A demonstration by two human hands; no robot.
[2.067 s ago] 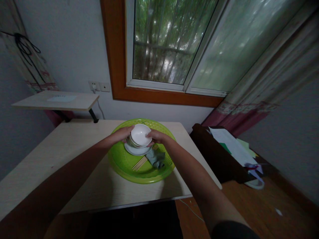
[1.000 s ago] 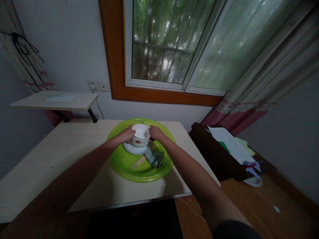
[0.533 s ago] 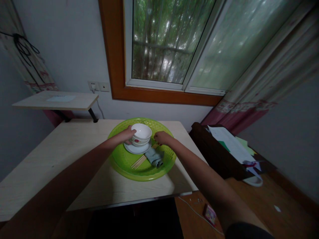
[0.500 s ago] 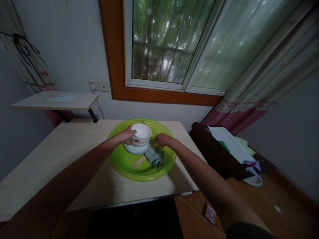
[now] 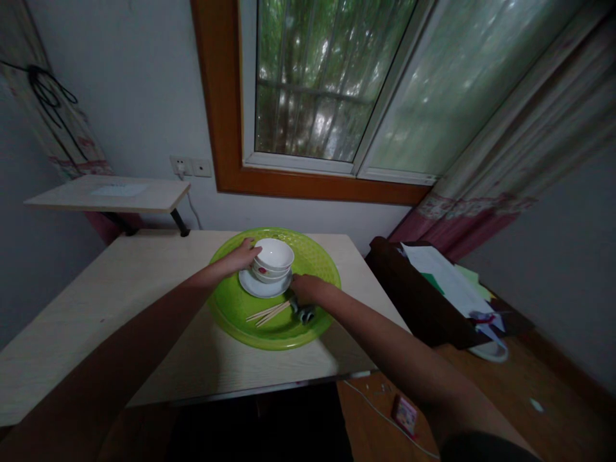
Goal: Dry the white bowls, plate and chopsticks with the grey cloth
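A stack of white bowls (image 5: pixel 274 255) with a red mark on the side stands on a white plate (image 5: pixel 262 287) inside a round green basin (image 5: pixel 274 341). At the stack's left, my left hand (image 5: pixel 243 255) grips the rim of the upper bowl. My right hand (image 5: pixel 308 290) is closed and low at the plate's right edge, over a grey-green cloth (image 5: pixel 304 314). Several thin chopsticks (image 5: pixel 270 312) fan out leftward, their right ends running toward the cloth and that hand. The right fingertips are hidden, so what they hold does not show.
The basin stands on a pale wooden table (image 5: pixel 158 289) below a window. A raised shelf (image 5: pixel 110 192) with a paper sheet is at the back left. Right of the table is a dark brown piece of furniture (image 5: pixel 414 301) bearing papers. A pink box (image 5: pixel 405 414) lies on the floor.
The bowl stack was let go by my right hand, which moved right and then down over the cloth. The chopsticks have spread apart and shifted left. My left hand stays at the bowls.
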